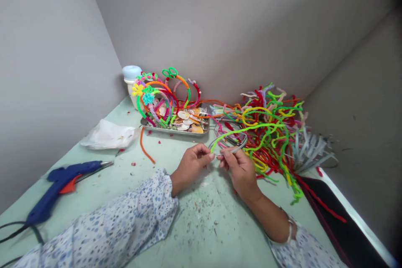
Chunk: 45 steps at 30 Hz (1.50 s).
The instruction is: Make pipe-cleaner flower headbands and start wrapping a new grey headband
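My left hand [192, 164] is closed in a pinch where one end of a lime-green pipe cleaner [234, 131] meets a thin grey headband [244, 141]. From there the pipe cleaner arches up and away to the right, over the heap. My right hand [244, 172] grips the grey headband between thumb and fingers, close beside the left. The fingertips partly hide where the two pieces touch. Behind my hands stands a metal tray [176, 133] with shells and several fuzzy, pipe-cleaner-wrapped headbands [185, 79], some bearing flowers.
A tangled heap of coloured pipe cleaners [266, 134] covers the right side, beside a bundle of grey strips [310, 150]. On the left lie a blue glue gun [59, 184] with its cord and a white plastic bag [108, 135]. A blue-lidded container [132, 73] stands near the wall.
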### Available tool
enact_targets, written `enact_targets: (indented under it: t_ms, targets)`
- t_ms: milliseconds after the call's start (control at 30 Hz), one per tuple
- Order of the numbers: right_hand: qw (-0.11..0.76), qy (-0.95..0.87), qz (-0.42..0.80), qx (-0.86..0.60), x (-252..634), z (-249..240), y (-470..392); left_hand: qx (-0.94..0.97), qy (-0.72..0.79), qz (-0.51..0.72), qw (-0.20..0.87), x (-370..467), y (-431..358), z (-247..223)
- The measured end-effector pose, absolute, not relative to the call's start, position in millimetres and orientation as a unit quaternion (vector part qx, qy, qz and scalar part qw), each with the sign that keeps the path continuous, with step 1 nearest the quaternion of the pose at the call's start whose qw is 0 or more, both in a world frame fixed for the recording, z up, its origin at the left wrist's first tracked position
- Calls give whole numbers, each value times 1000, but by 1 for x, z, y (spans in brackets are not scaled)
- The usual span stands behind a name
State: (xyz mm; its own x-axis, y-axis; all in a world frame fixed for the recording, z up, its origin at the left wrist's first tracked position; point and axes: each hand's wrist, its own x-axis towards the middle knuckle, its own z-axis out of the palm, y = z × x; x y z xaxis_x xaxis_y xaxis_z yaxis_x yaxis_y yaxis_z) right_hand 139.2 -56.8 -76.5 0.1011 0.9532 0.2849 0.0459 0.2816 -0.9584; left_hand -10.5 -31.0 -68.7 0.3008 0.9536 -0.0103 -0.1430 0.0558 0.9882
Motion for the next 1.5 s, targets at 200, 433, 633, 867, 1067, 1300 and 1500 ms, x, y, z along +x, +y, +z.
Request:
enact_targets:
  t_ms: [200,433,633,867,1067,1300,1500]
  targets:
    - [583,-545,392,-457,139,-77,-56,520,389,443,618,-10,-31,-67]
    - [582,-541,395,-461,140,-78,-57,531,387,445,609,-10,-31,-68]
    - [576,-545,388,-470,139,-77,-57,536,393,438,605,-10,-31,-69]
    - [559,-555,389,-478,139,-77,-58,521,402,436,614,-10,-30,-68]
    - [564,-558,381,-475,139,-77,-58,529,394,430,616,-10,-30,-69]
    - [568,-551,383,-477,139,-77,-57,554,394,424,598,-10,-29,-74]
    - [554,-562,387,-477,139,-77,-59,568,411,418,577,-10,-29,-72]
